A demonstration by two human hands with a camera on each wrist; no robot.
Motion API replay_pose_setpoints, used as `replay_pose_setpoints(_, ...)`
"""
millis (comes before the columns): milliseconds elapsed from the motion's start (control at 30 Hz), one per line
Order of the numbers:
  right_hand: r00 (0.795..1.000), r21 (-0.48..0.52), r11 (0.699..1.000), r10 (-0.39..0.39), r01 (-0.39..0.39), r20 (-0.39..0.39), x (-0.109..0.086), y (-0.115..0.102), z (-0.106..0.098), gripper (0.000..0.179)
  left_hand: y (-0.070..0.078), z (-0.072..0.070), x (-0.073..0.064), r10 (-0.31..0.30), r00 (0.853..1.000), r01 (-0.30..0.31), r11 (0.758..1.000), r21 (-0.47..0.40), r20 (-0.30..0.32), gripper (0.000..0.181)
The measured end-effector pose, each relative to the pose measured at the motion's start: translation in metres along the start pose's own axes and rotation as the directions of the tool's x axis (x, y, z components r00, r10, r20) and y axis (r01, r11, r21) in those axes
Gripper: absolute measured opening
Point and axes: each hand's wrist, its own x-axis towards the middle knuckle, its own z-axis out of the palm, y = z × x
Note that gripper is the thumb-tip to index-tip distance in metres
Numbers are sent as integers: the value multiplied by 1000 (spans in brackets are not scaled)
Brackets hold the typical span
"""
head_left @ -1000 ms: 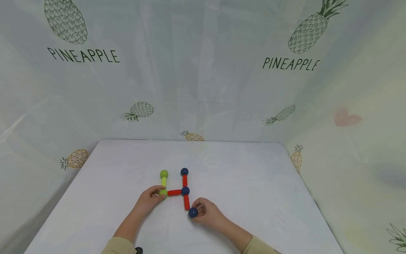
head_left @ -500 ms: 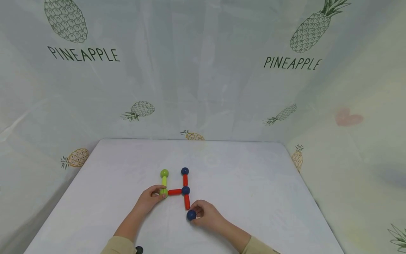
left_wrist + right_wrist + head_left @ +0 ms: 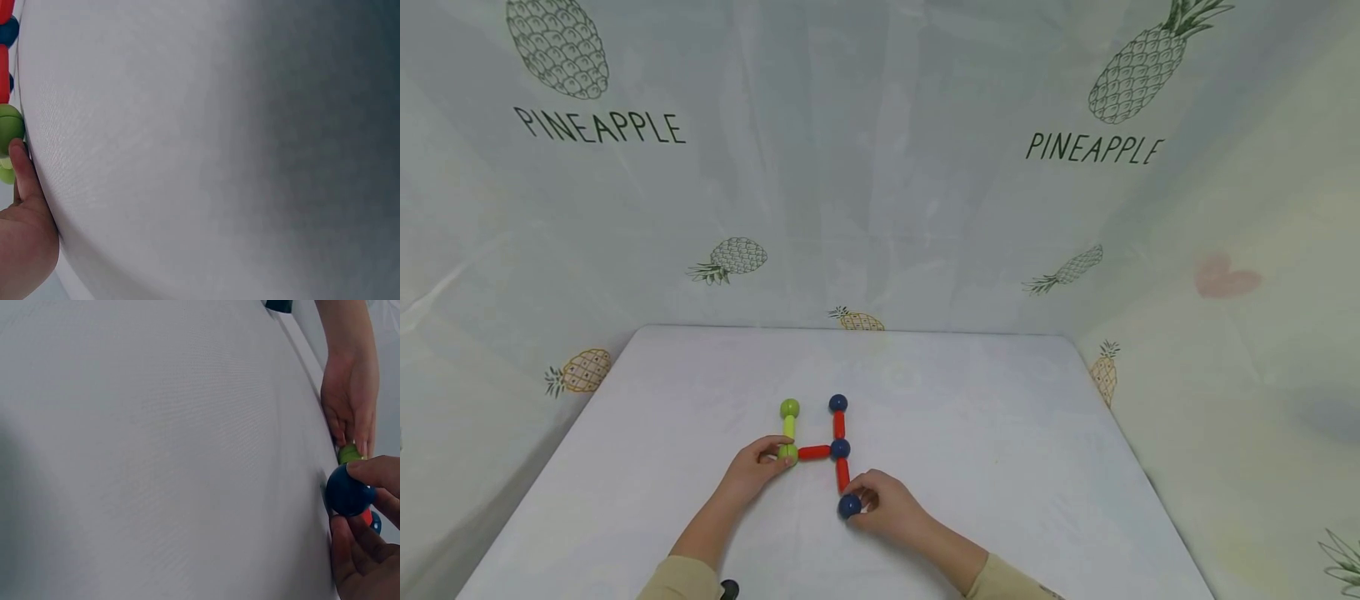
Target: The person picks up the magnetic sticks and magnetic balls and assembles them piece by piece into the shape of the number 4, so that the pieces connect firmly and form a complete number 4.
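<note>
A flat shape of balls and rods lies on the white table. My left hand (image 3: 751, 472) pinches its lower green ball (image 3: 787, 454), from which a light green rod (image 3: 789, 427) runs to a far green ball (image 3: 789, 408). A red rod (image 3: 814, 452) links the held ball to a middle blue ball (image 3: 840, 448). From there, a second red rod (image 3: 839, 425) reaches a far blue ball (image 3: 838, 403). A third red rod (image 3: 842, 476) points nearer. At its near end, seemingly touching, is a blue ball (image 3: 349, 490) pinched between thumb and fingers of my right hand (image 3: 891, 507).
A dark round object (image 3: 729, 589) sits beside the left sleeve (image 3: 681, 578) at the bottom of the head view. The white tabletop (image 3: 985, 417) ends at a straight back edge. Behind it hangs a pale curtain (image 3: 880, 167) printed with pineapples.
My right hand has moved the blue ball slightly left, first nearer then back up, closing the small gap to the near red rod's end. My left hand stays on the green ball.
</note>
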Motion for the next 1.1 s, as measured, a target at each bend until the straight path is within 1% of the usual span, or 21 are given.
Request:
replay_pose_setpoints(567,1000,-5,1000,-4,4,-11,3,3,2,32,4,0,-2,-9,1000,9,1000,0,-1,37)
replay_pose_setpoints(800,1000,0,1000,-5,5,-18,3,1,3,33,0,0,-2,-6,1000,6,1000,0,-1,37)
replay_pose_setpoints(1100,1000,-1,1000,9,-9,-28,2,-4,5,35,0,0,-1,1,1000,-1,1000,-6,0,36)
